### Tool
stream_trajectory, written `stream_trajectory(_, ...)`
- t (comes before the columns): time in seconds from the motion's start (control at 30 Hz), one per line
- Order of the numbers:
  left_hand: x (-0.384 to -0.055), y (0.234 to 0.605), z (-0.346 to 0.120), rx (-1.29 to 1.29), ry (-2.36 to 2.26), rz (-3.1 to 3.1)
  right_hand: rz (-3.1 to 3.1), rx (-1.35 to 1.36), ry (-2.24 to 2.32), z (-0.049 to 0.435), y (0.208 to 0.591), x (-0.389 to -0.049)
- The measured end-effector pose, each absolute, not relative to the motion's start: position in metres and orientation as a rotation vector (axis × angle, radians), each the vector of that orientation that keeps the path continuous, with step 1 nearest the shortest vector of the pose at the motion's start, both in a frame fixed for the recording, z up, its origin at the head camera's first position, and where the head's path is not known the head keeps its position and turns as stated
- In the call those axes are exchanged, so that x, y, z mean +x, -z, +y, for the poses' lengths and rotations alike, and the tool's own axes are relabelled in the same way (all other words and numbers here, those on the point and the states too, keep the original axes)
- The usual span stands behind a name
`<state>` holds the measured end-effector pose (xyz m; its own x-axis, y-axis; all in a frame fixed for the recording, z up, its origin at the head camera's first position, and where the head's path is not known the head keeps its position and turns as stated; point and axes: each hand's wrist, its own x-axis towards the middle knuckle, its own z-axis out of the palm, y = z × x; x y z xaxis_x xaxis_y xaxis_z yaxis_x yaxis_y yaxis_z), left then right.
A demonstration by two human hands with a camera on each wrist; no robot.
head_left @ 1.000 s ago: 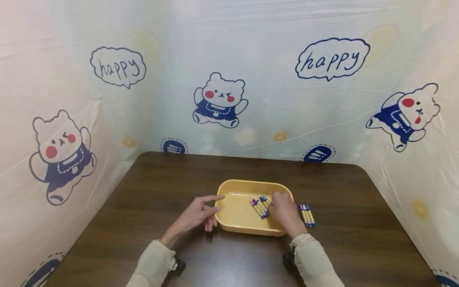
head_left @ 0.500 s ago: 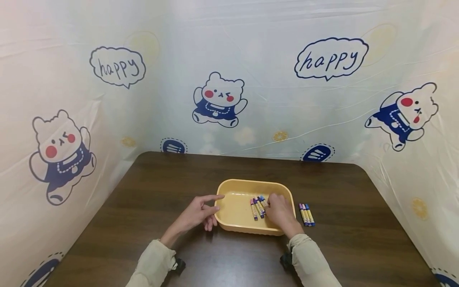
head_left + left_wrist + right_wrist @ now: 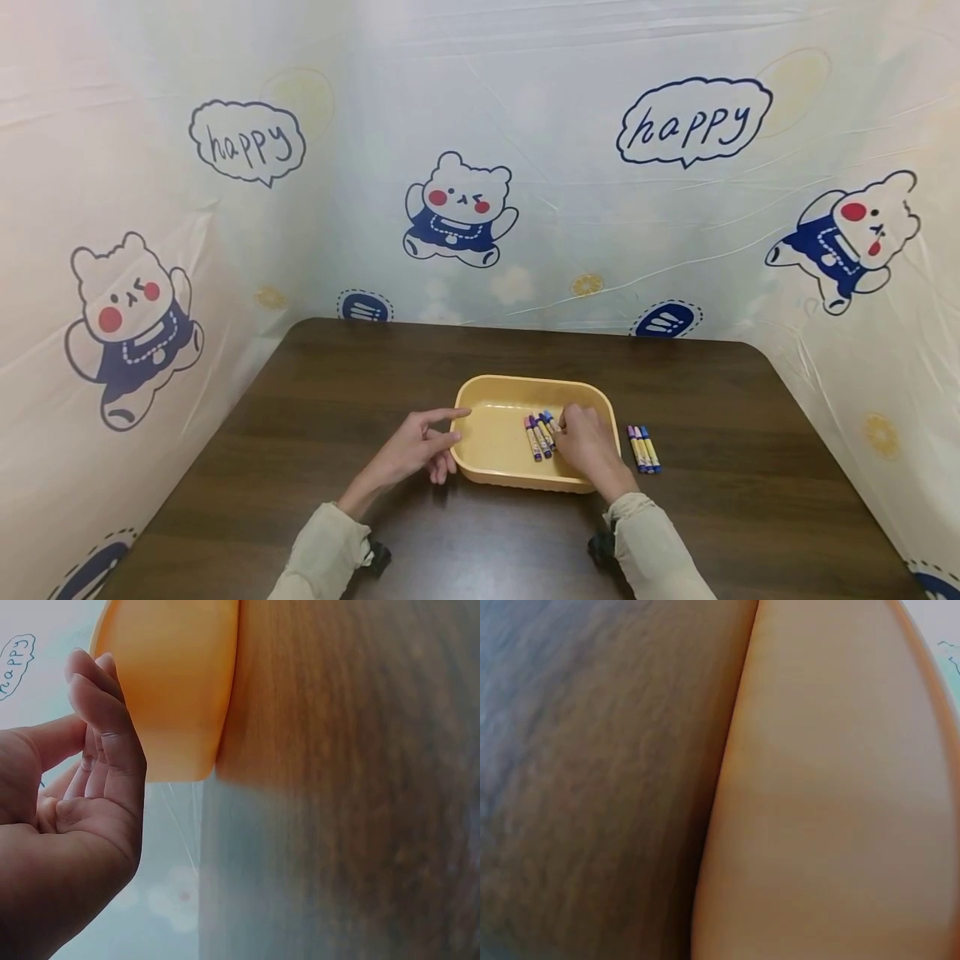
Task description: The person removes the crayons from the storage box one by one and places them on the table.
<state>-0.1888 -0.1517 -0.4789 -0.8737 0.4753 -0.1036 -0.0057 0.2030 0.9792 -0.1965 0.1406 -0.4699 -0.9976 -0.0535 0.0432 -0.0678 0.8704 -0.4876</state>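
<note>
Inside a yellow plastic tray (image 3: 491, 475), several crayons (image 3: 542, 442) with pink, purple and blue ends lie side by side. My right hand (image 3: 592, 446) reaches over the tray's right side with curled fingers, pinching at the rightmost, blue-ended crayon; the fingertips are largely hidden. At the tray's left end my left hand (image 3: 412, 446) touches the rim with thumb and a fairly straight index finger, its other fingers outside the wall. The left wrist view shows this hand (image 3: 105, 772) beside the outer wall. Only tray wall (image 3: 817, 787) and tabletop show in the right wrist view.
Right of the tray, 3 more crayons (image 3: 643, 450) lie lined up on the dark wooden table (image 3: 480, 542). A curtain (image 3: 555, 225) printed with bears and "happy" bubbles surrounds the table.
My right hand has shifted slightly left inside the tray, and the crayons by it have become straighter and more spread out. My left hand stays at the rim.
</note>
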Motion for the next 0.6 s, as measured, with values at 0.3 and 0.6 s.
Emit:
stream_trajectory(0.3, -0.189, 0.479, -0.151, 0.451, -1.711, 2.104, -2.973, 0.055, -0.764, 0.143, 0.456, -0.189)
stream_trajectory(0.6, -0.188, 0.478, -0.151, 0.460, -1.719, 2.095, -2.902, 0.063, -0.771, 0.151, 0.444, -0.179)
